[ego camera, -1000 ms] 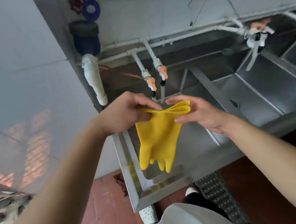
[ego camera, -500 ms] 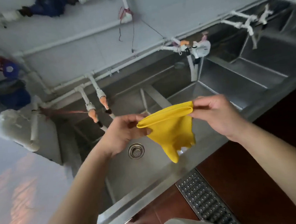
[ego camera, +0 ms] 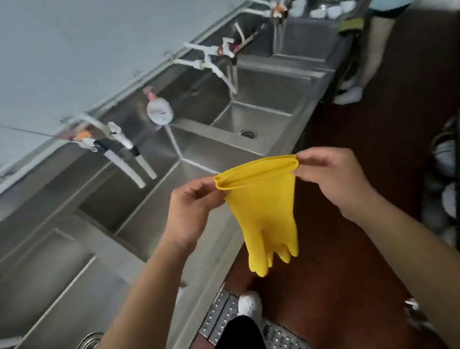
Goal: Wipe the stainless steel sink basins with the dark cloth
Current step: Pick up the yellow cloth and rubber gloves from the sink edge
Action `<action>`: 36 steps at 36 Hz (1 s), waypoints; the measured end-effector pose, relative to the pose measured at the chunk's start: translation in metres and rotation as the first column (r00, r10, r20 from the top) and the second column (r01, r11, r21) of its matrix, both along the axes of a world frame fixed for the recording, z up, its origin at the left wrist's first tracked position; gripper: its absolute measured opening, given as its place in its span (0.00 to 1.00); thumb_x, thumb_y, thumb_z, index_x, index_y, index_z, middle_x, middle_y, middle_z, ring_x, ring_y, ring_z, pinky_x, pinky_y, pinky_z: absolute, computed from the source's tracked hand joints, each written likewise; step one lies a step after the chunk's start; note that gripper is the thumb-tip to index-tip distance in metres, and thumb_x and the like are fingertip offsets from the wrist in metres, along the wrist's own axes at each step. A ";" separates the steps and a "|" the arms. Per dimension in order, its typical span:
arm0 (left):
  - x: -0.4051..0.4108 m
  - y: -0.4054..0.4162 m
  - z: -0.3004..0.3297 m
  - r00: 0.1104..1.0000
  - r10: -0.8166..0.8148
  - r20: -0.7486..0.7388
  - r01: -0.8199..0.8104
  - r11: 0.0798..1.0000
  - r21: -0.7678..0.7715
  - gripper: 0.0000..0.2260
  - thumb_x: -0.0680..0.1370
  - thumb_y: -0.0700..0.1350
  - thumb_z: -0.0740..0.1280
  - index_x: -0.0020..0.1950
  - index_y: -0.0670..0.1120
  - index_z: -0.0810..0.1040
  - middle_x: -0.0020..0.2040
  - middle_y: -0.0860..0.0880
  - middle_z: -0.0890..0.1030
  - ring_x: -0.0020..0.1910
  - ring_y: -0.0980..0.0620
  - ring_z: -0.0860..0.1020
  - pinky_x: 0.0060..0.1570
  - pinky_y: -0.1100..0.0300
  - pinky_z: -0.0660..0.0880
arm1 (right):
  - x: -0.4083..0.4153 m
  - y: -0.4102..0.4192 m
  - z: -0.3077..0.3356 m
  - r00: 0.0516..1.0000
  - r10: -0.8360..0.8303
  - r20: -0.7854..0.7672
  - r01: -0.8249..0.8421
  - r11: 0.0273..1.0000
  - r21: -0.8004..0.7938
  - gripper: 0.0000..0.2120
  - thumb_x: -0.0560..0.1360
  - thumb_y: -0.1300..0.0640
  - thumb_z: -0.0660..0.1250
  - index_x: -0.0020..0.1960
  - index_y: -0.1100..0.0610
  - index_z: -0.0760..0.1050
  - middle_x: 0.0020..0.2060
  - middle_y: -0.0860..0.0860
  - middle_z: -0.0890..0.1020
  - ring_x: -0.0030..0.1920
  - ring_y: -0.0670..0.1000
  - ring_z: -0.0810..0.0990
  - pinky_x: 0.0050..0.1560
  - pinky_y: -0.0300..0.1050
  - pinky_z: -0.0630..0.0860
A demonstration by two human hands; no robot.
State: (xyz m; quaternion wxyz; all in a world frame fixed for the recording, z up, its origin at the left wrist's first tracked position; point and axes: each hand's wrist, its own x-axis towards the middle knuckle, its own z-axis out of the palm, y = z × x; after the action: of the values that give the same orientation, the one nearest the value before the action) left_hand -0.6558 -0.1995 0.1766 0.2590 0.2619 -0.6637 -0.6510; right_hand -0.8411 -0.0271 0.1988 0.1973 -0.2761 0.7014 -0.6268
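A yellow rubber glove (ego camera: pixel 265 207) hangs fingers down between my hands, over the front edge of the sink row. My left hand (ego camera: pixel 192 212) pinches the left side of its cuff and my right hand (ego camera: pixel 332 178) pinches the right side, stretching the opening flat. A long stainless steel sink unit (ego camera: pixel 155 212) with several basins runs from lower left to upper right. The nearest basin (ego camera: pixel 56 309) has a round drain at the bottom left. No dark cloth shows anywhere.
White taps (ego camera: pixel 130 159) on wall pipes hang over the basins. A pink-topped soap bottle (ego camera: pixel 159 108) stands on the back ledge. Another person (ego camera: pixel 369 36) stands at the far end near white bowls (ego camera: pixel 329 10). A metal floor grate (ego camera: pixel 278 331) lies by my white shoe (ego camera: pixel 248 303).
The view has swung right along the sink row, bringing more basins and the other person into sight. Both hands still hold the glove's cuff, now stretched wider.
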 end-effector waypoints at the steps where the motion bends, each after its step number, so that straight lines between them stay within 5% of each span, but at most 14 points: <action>1: -0.023 -0.005 -0.002 0.999 -0.037 0.008 0.037 0.999 -0.005 0.10 0.74 0.34 0.72 0.48 0.48 0.87 0.46 0.43 0.86 0.47 0.47 0.83 0.53 0.48 0.79 | -0.017 0.001 -0.003 0.999 -0.035 0.023 0.035 0.999 0.008 0.08 0.72 0.66 0.74 0.51 0.60 0.85 0.45 0.55 0.87 0.49 0.52 0.85 0.53 0.44 0.80; 7: -0.163 -0.038 -0.008 0.969 -0.236 -0.072 0.236 0.972 -0.011 0.09 0.74 0.39 0.72 0.51 0.50 0.86 0.48 0.47 0.87 0.48 0.49 0.85 0.48 0.60 0.80 | -0.129 -0.001 -0.012 0.978 -0.173 0.117 0.172 0.985 0.018 0.07 0.72 0.65 0.73 0.48 0.56 0.85 0.45 0.55 0.87 0.50 0.54 0.85 0.56 0.51 0.81; 11: -0.254 -0.058 -0.006 0.939 -0.328 -0.103 0.327 0.945 -0.027 0.10 0.75 0.37 0.71 0.51 0.50 0.86 0.49 0.48 0.86 0.49 0.50 0.85 0.48 0.62 0.79 | -0.203 -0.003 -0.006 0.968 -0.235 0.088 0.229 0.971 0.075 0.11 0.73 0.64 0.73 0.45 0.48 0.86 0.44 0.51 0.87 0.48 0.50 0.86 0.51 0.45 0.81; 15: -0.348 -0.072 0.000 0.908 -0.411 -0.079 0.409 0.912 -0.032 0.10 0.76 0.39 0.71 0.52 0.53 0.86 0.49 0.50 0.86 0.50 0.51 0.84 0.50 0.60 0.80 | -0.281 -0.008 0.006 0.937 -0.330 0.117 0.326 0.944 0.048 0.11 0.73 0.65 0.72 0.46 0.51 0.86 0.43 0.53 0.87 0.46 0.50 0.85 0.47 0.41 0.82; 21: -0.497 -0.080 0.007 0.867 -0.492 -0.075 0.491 0.871 -0.027 0.10 0.76 0.38 0.71 0.52 0.53 0.86 0.48 0.50 0.87 0.50 0.52 0.85 0.48 0.66 0.79 | -0.406 -0.015 0.014 0.873 -0.458 0.168 0.465 0.886 0.003 0.09 0.73 0.66 0.72 0.45 0.52 0.85 0.43 0.53 0.87 0.49 0.52 0.85 0.54 0.47 0.81; 36: -0.834 -0.071 -0.002 0.952 -0.301 0.064 0.300 0.954 0.022 0.10 0.75 0.36 0.71 0.52 0.48 0.86 0.47 0.47 0.86 0.49 0.47 0.84 0.51 0.54 0.81 | -0.768 -0.014 -0.003 0.944 -0.290 0.154 0.286 0.957 0.052 0.06 0.74 0.56 0.73 0.48 0.47 0.86 0.48 0.49 0.87 0.54 0.50 0.84 0.59 0.53 0.79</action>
State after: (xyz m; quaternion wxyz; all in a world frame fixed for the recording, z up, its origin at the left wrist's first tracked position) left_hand -1.4893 -0.2701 0.1743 0.1331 0.1811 -0.7000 -0.6779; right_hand -1.6093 -0.0406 0.1956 0.1633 -0.1166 0.7252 -0.6586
